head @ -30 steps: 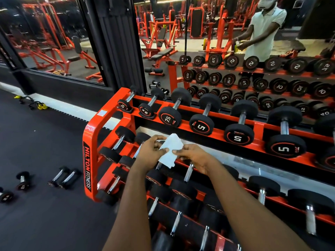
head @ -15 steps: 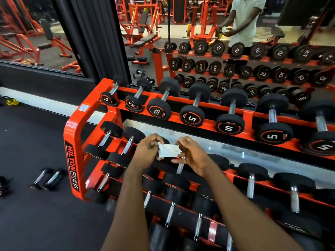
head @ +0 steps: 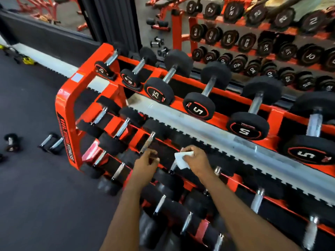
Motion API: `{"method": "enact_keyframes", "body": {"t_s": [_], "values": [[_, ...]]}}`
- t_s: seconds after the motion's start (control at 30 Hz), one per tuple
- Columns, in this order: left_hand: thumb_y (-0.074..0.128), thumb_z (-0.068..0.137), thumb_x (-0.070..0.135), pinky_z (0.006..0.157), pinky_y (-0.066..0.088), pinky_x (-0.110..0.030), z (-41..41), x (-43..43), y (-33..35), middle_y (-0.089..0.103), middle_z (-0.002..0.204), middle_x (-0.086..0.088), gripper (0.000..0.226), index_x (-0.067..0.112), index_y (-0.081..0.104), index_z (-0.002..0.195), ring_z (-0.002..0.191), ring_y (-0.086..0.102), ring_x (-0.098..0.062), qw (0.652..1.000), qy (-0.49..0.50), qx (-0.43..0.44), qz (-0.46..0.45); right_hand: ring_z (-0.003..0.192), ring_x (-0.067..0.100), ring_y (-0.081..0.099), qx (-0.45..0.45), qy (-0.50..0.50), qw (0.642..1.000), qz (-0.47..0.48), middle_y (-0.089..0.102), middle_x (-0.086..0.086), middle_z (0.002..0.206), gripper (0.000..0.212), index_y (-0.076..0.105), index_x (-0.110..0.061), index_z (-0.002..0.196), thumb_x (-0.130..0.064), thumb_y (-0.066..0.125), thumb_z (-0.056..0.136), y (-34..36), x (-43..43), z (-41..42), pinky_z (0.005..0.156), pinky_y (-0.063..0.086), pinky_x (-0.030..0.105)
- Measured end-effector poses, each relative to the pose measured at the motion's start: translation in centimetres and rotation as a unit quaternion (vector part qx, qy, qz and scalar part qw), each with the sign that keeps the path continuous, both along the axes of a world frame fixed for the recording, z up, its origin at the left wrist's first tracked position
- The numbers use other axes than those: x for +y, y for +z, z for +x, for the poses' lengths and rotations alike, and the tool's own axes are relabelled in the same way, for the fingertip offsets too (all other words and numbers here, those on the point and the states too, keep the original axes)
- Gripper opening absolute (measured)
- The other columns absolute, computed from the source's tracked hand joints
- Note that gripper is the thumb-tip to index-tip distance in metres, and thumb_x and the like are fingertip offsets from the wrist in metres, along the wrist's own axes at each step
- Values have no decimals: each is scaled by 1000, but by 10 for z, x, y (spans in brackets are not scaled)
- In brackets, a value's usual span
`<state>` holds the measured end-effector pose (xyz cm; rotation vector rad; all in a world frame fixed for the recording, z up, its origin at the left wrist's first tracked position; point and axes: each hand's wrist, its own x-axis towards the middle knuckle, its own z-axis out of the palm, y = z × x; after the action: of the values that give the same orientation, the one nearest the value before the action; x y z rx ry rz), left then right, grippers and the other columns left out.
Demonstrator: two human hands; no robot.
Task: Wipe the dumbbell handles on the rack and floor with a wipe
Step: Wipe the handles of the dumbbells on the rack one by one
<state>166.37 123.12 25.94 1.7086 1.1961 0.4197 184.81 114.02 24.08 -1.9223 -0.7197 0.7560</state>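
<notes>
In the head view, our right hand point(head: 195, 160) pinches the wipe point(head: 180, 161) over a middle-shelf handle point(head: 172, 168) near the rack's point(head: 65, 109) left end. Our left hand point(head: 146, 161) hangs just beside it, fingers curled; we cannot tell if it holds anything. We risk the small wipe slipping off, or knuckles catching between the crowded heads.

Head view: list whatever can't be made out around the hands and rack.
All in the head view:
1. Right hand and wipe cover the handle beneath; contact unclear.
2. Left hand: motion blur hides whether it holds anything.
3. Rack label: blurred, unreadable.
4. Bottom-shelf dumbbells: blurred, partly behind the arms.
</notes>
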Motion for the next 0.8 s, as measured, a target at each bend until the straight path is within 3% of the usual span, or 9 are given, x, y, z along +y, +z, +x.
{"method": "enact_keyframes", "body": {"t_s": [0.1,0.2,0.27,0.33,0.4,0.5,0.67,0.73,0.8], "values": [[72,88,10,78,45,-25,2,-7,-49,67,89,6,27,18,59,110,84,63,-15,998,-6,62,-28,86,11,66,-106,91,989,-42,74,-1,97,32,78,-18,94,1,59,75,-49,14,9,70,43,5],[81,63,46,88,47,-33,13,-3,-98,66,111,-4,69,12,55,118,106,62,-27,989,-31,138,-42,96,19,70,-219,196,956,-23,76,2,100,36,78,-15,97,-8,54,72,-96,45,14,87,55,30],[81,53,62,110,38,-35,20,4,-126,49,144,-14,112,4,43,142,135,45,-32,977,-72,197,-40,113,22,64,-336,272,902,1,73,3,111,40,76,-15,105,-2,57,73,-113,60,13,98,51,41],[89,60,55,124,15,-33,25,5,-145,14,166,-16,135,0,14,158,154,12,-30,965,-115,225,-71,124,23,58,-449,340,826,19,70,2,119,44,74,-15,111,-1,48,77,-133,70,15,104,46,42],[91,64,48,123,9,-27,28,6,-159,2,168,-15,140,0,0,159,156,4,-25,964,-127,217,-86,123,23,58,-487,401,776,-3,70,2,119,48,74,-15,110,-10,37,80,-160,69,20,106,44,40],[93,64,39,117,15,-22,28,7,-172,16,167,-14,136,2,3,159,154,17,-24,970,-98,207,-78,120,24,60,-476,522,705,-67,69,4,120,45,72,-11,113,-19,38,84,-197,47,23,119,19,33],[95,62,37,118,18,-26,28,5,-170,20,166,-13,136,4,6,160,153,21,-25,971,-89,210,-64,126,26,55,-497,476,723,-63,64,9,127,47,67,-6,120,-12,38,83,-181,59,60,113,36,40],[95,61,37,119,22,-30,27,4,-166,20,166,-12,137,6,5,160,152,22,-26,972,-85,208,-71,132,28,50,-548,441,699,-130,58,11,135,55,60,-3,128,-12,33,81,-169,65,58,117,30,41],[95,62,37,118,23,-29,27,3,-165,21,166,-11,137,7,6,161,152,24,-26,973,-86,205,-67,123,23,58,-544,472,677,-149,65,8,127,57,68,-5,120,-13,32,77,-178,54,39,119,25,35]]}}
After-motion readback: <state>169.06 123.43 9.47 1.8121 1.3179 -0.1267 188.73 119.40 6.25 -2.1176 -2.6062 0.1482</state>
